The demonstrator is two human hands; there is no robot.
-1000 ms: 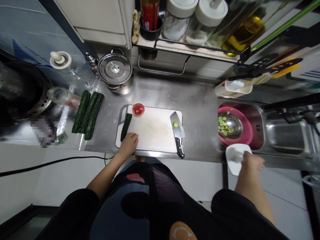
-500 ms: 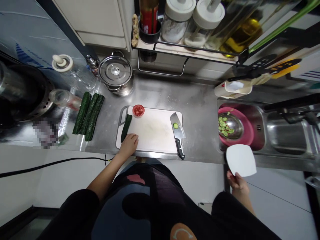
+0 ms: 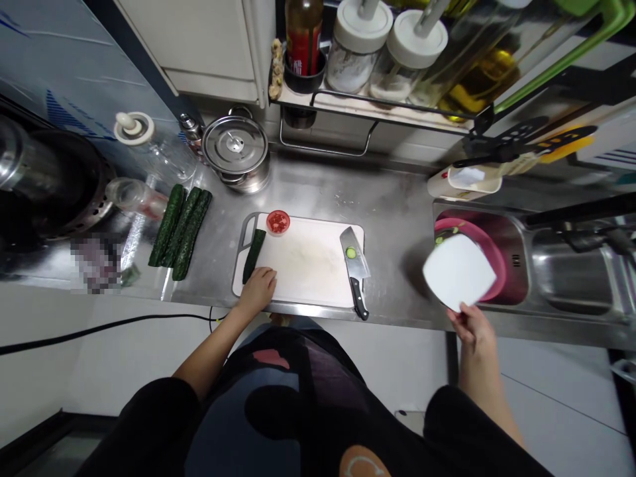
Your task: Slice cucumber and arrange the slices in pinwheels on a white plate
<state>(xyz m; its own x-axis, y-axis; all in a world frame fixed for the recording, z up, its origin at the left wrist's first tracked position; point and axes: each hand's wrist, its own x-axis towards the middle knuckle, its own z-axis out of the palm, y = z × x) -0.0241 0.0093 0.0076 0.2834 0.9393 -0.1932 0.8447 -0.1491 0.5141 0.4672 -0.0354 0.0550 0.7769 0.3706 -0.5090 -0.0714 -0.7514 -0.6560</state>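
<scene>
My left hand (image 3: 258,289) rests on the front left corner of the white cutting board (image 3: 303,265), fingers loosely curled, beside a short cucumber piece (image 3: 253,255). My right hand (image 3: 474,326) grips a flat white scraper (image 3: 458,270) by its lower edge, held over the pink basin (image 3: 489,255) in the sink. A cleaver (image 3: 355,264) lies on the board's right side with a cucumber slice on its blade. A small red dish (image 3: 277,221) sits at the board's back edge.
Three whole cucumbers (image 3: 179,224) lie on the steel counter to the left. A lidded steel pot (image 3: 237,152) stands behind the board. A shelf with jars and bottles (image 3: 377,53) hangs above. The sink (image 3: 566,278) is at right, a dark stove (image 3: 44,192) at left.
My right hand has lifted the white scraper up and left, from below the counter edge to over the pink basin, hiding the bowl of cucumber slices. My left hand has stayed put.
</scene>
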